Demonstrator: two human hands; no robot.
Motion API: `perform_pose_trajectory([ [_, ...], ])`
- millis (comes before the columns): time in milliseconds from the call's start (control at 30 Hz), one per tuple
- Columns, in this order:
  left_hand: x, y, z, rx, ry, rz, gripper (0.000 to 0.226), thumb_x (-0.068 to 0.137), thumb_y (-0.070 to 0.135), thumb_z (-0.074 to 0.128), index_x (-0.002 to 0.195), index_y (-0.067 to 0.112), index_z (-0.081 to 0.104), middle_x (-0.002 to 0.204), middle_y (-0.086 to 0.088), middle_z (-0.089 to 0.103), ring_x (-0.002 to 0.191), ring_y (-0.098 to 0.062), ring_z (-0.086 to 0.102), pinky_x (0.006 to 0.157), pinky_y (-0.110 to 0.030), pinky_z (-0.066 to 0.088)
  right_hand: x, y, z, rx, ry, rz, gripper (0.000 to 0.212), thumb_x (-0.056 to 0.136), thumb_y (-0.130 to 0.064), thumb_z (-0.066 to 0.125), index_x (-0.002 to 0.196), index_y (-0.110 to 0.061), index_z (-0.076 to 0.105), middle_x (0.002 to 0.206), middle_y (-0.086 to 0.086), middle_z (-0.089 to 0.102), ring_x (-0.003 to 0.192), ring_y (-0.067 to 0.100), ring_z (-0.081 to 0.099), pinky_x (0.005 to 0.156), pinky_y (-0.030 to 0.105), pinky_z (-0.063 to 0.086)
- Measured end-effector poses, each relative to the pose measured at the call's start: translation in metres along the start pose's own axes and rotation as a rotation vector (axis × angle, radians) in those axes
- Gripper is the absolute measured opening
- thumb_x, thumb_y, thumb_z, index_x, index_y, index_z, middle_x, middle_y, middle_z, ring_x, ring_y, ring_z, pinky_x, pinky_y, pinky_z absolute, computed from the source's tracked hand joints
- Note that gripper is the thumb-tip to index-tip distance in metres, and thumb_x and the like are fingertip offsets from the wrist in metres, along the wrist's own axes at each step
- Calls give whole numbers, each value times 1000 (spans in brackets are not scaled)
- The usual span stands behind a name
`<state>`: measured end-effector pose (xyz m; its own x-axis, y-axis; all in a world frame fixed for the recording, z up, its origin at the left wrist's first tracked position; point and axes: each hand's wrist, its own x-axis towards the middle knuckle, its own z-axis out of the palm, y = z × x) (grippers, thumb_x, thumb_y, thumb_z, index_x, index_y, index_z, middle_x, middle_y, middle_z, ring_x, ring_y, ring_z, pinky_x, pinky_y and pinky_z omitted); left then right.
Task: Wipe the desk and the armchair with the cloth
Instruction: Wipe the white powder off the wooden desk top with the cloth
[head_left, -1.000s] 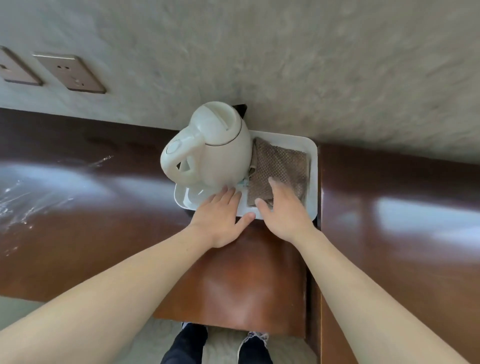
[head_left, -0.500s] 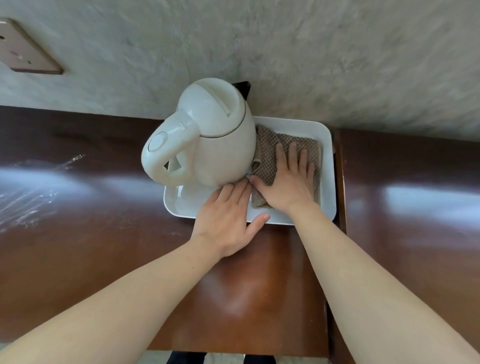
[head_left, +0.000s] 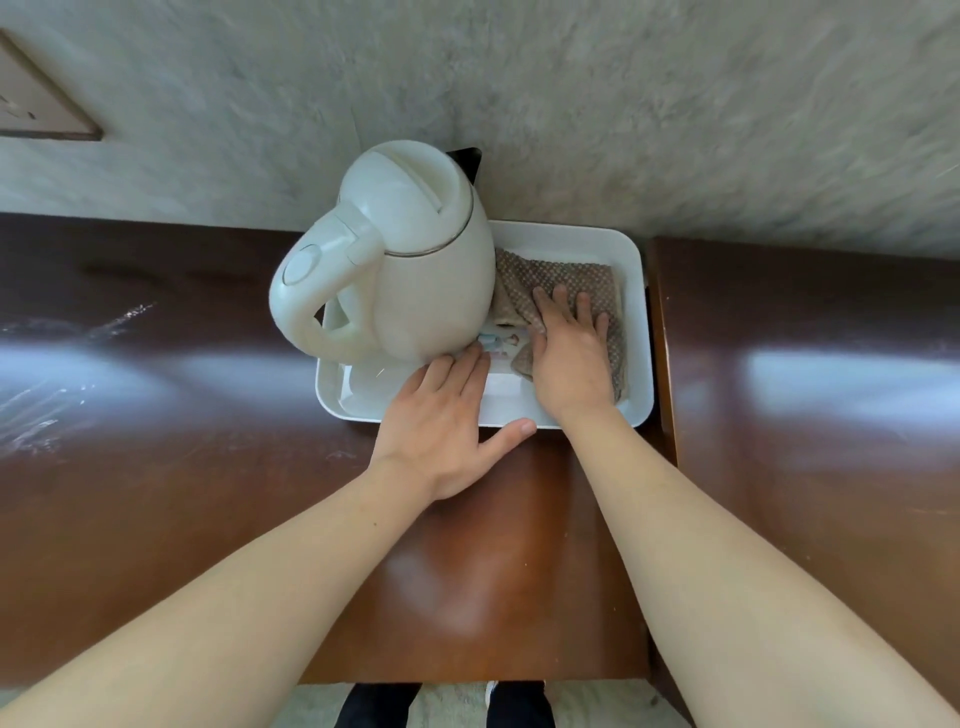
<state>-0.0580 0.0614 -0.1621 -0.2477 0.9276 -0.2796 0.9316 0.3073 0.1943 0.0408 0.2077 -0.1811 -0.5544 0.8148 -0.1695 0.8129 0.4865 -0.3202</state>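
the right hand (head_left: 569, 358) lies palm down with its fingers straight and a little spread, pressing flat on the brown, dotted, folded cloth (head_left: 582, 283); nothing is curled round the fabric, so it is not yet gripped. the left hand (head_left: 441, 415) is flat too, fingers together and reaching over the near rim of the shallow white rectangular plastic tray (head_left: 636, 291), fingertips close to the foot of the cream plastic electric kettle (head_left: 410, 270), thumb stretched out along the tray's front edge over the wood.

the cloth sits in the right half of that tray, directly under and beyond the right hand, its left edge tucked against the kettle's side. its long axis seems to run from near to far, away from the person. the right hand is plainly the nearer one and already on it; the likely next step is to gather the cloth and draw it out toward the person, while the left steadies the tray.

the tray stands on the glossy dark brown wooden desk (head_left: 493, 571), hard against the grey textured wall (head_left: 623, 104). the armchair is not in view.

a small printed card or packet (head_left: 501, 345) with pale pictures lies in the tray between the hands; its print is too small to read. no brand shows on the kettle.
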Motion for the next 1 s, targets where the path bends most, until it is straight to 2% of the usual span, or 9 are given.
perform_pose_trajectory([
  [100,-5,-4,-3,-56,-57,39,113,75,90,1,160,16,15,168,3,16,149,-16,14,122,-32,13,-10,0,-9,262,-22,86,46,107,-24,38,153,-21,36,161,10,30,150,37,17,122,48,12],
  [200,-10,-12,-9,-91,-121,77,118,72,94,3,160,17,12,169,2,11,153,-16,6,124,-33,9,-19,-2,-29,481,-50,165,38,106,-32,41,141,-21,51,143,9,56,133,35,46,110,44,38],
  [400,-45,-33,-17,-52,-149,158,115,76,91,3,161,13,7,170,-5,4,156,-19,0,126,-35,-1,-49,-28,-64,753,-15,248,26,103,-41,46,89,-26,61,94,-2,67,96,20,64,82,36,45],
  [467,-68,-45,-17,-51,-143,161,113,78,90,2,161,14,3,170,-5,1,156,-19,-6,127,-37,-4,-68,-40,-70,893,-8,294,26,102,-43,49,90,-27,65,96,-5,71,97,15,67,89,37,51],
  [567,-103,-69,-21,-69,-136,110,110,79,89,1,162,16,0,170,-3,-4,155,-18,-11,127,-37,-5,-97,-61,-77,1097,9,373,24,101,-43,53,96,-26,69,100,-4,76,105,25,70,92,47,55],
  [633,-127,-89,-26,-74,-143,46,110,79,88,0,162,16,0,170,-3,-5,156,-18,-10,127,-37,-5,-119,-78,-79,1205,31,417,23,100,-43,54,99,-26,70,99,-6,77,105,28,70,87,49,55],
  [767,-181,-127,-32,-113,-162,-115,114,74,87,-7,162,15,4,170,-3,-4,156,-17,-9,126,-34,-6,-155,-112,-76,1442,-33,452,29,100,-40,54,91,-27,79,103,1,77,94,13,73,75,30,56],
  [867,-221,-150,-32,-130,-148,-241,114,74,87,-7,162,16,8,170,-2,-3,156,-16,-7,126,-33,-2,-173,-139,-66,1484,-134,412,30,100,-39,54,95,-21,77,96,-1,78,87,12,74,67,26,58],
  [1000,-273,-171,-25,-178,-149,-401,115,73,87,-4,162,16,10,170,-1,-2,156,-16,-5,127,-34,0,-191,-171,-48,1480,-253,332,33,101,-42,51,91,-22,76,81,0,76,58,14,70,45,27,56],
])
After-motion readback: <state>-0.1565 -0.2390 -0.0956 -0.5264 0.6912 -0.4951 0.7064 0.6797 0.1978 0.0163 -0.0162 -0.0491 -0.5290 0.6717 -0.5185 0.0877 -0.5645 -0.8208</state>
